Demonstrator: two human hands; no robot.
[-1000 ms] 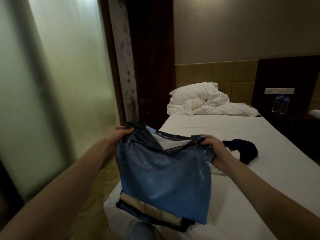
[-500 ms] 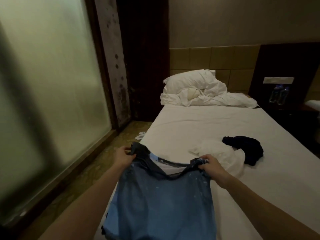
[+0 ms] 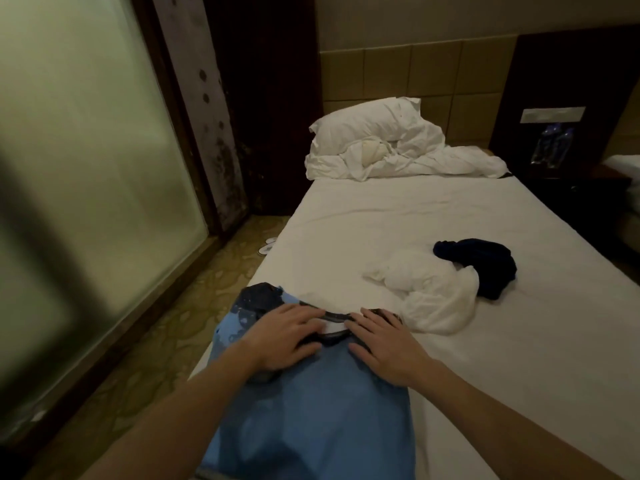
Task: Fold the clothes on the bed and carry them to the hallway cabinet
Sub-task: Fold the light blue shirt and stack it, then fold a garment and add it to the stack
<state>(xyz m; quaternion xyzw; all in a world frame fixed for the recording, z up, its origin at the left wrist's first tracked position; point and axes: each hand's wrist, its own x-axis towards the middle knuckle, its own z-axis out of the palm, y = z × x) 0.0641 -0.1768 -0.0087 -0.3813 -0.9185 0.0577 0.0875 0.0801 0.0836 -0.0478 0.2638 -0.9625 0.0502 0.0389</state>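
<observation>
A blue T-shirt (image 3: 311,417) with a dark speckled collar lies flat at the near left corner of the white bed (image 3: 398,223). My left hand (image 3: 280,337) presses flat on it just left of the collar. My right hand (image 3: 384,348) rests flat on it just right of the collar, fingers spread. Farther right on the sheet lie a crumpled white garment (image 3: 429,292) and, touching its far side, a crumpled dark navy garment (image 3: 485,265).
A pillow and bunched white duvet (image 3: 388,143) fill the head of the bed. A frosted glass wall (image 3: 86,168) runs along the left, with a strip of patterned floor (image 3: 194,306) and slippers (image 3: 266,244) beside the bed. Water bottles (image 3: 550,147) stand on a dark nightstand at right.
The blue shirt, held up by its shoulders a second ago, has come down onto the bed. Both hands let go of the shoulders and now lie flat beside the collar.
</observation>
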